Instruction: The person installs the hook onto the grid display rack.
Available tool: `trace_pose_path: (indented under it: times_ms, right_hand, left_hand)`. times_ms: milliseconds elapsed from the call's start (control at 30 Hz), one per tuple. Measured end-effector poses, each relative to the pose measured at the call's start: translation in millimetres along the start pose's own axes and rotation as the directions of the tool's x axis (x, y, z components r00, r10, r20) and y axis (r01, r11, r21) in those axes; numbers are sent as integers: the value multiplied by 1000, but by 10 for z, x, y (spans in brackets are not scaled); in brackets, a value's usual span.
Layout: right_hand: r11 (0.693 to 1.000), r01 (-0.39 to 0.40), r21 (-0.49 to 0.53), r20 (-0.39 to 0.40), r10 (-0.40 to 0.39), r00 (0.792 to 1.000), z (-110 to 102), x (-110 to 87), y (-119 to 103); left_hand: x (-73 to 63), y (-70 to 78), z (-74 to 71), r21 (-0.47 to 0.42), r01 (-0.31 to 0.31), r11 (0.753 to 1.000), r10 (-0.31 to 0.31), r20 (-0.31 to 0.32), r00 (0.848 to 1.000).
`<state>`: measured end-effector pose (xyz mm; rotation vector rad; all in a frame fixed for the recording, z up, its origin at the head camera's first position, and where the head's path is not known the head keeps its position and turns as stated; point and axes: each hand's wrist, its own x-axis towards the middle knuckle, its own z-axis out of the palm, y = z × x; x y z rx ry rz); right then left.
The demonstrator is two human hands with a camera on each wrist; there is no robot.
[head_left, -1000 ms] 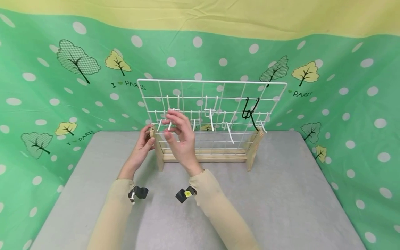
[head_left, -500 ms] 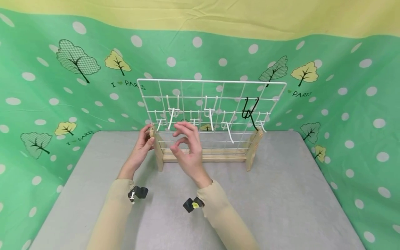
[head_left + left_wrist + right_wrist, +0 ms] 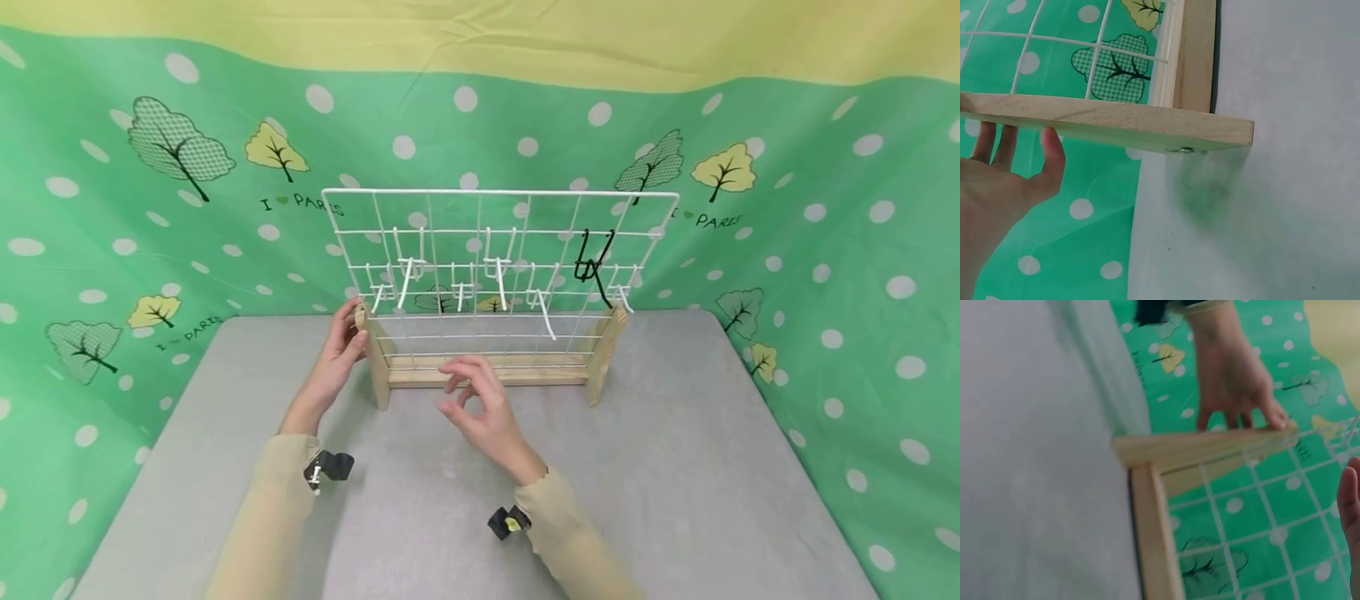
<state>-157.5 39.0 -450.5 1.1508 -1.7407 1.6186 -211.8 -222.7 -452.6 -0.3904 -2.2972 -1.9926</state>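
Note:
A white wire grid rack [image 3: 500,192] stands upright between wooden side posts. My left hand [image 3: 333,362] holds the left wooden post [image 3: 377,358] near its top; in the left wrist view, its fingertips [image 3: 1052,140] touch the post's outer face. Seen from the right wrist, one digit of that hand [image 3: 1235,381] reaches over the wood's edge. Several white hooks [image 3: 499,279] and one black hook [image 3: 599,284] hang on the grid. Empty, with fingers and thumb loosely bent into a C, my right hand [image 3: 487,412] is in front of the rack's wooden crossbar [image 3: 543,377].
The rack stands toward the back of a grey-covered table [image 3: 675,483]. Green dotted cloth [image 3: 832,275] printed with trees rises behind it and along both sides. Each wrist wears a black strap [image 3: 330,467].
My right hand has drawn away from a white hook at the grid's left, coming down, toward me and to the right. My left hand keeps its hold on the post.

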Motion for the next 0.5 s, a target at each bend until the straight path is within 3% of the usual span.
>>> trace_pose_path:
  times_ms: [133, 300, 400, 500]
  right_hand:
    - [992, -116, -57, 52, 119, 992, -175, -200, -98]
    - [957, -237, -168, 55, 249, 967, -451, -435, -211]
    - [934, -280, -222, 59, 299, 952, -657, -612, -108]
    - [905, -315, -286, 82, 351, 933, -909, -766, 15]
  left_hand:
    - [-68, -5, -7, 8, -27, 1000, 27, 0, 1000]
    - [-228, -30, 4, 152, -11, 988, 10, 9, 1000]
    - [-345, -79, -16, 287, -14, 958, 13, 6, 1000]
    - [-468, -132, -57, 429, -31, 903, 33, 3, 999]
